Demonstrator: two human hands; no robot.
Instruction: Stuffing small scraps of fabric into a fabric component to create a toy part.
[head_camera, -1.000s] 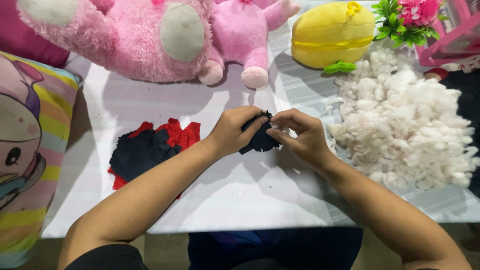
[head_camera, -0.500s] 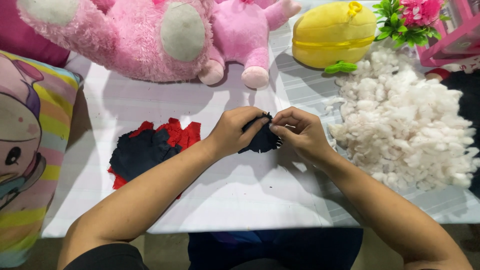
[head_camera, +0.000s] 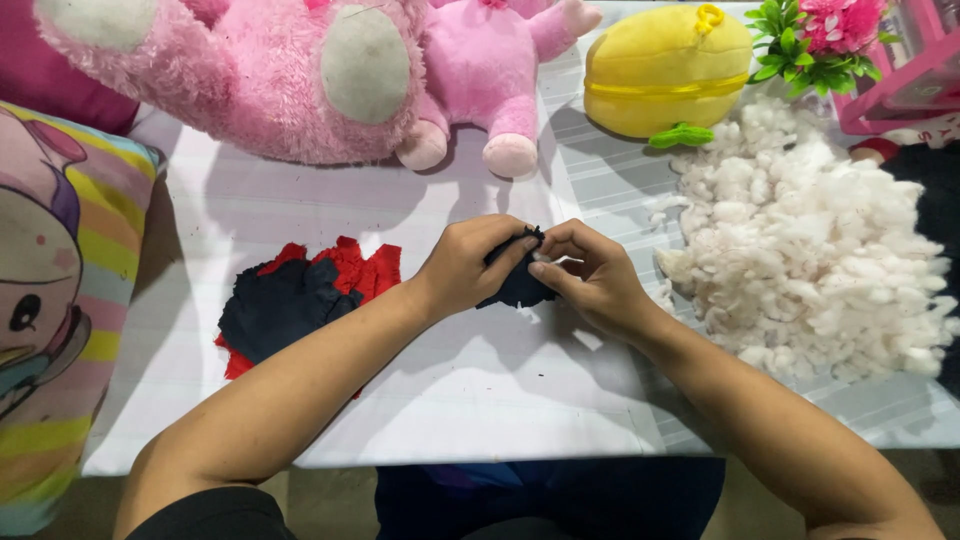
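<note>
I see a small dark cloth piece held over the middle of the white table, pinched between both hands; my left hand is curled round its left side, fingers clenched onto the fabric, while my right hand grips its upper right edge with thumb and fingertips closed on it; the two hands touch each other at the top of the piece, and most of the cloth is hidden behind the fingers, so I cannot tell its full shape; just left of my left forearm lies a flat heap of dark and red scraps on the table, apart from the held piece; to the right, near my right hand, spreads a big pile of white stuffing, with a few loose tufts straying towards my wrist; along the far edge sit a large pink plush, a smaller pink plush beside it, and a yellow plush; green and pink flowers stand at the far right; a striped cushion rests against the table's left side.
</note>
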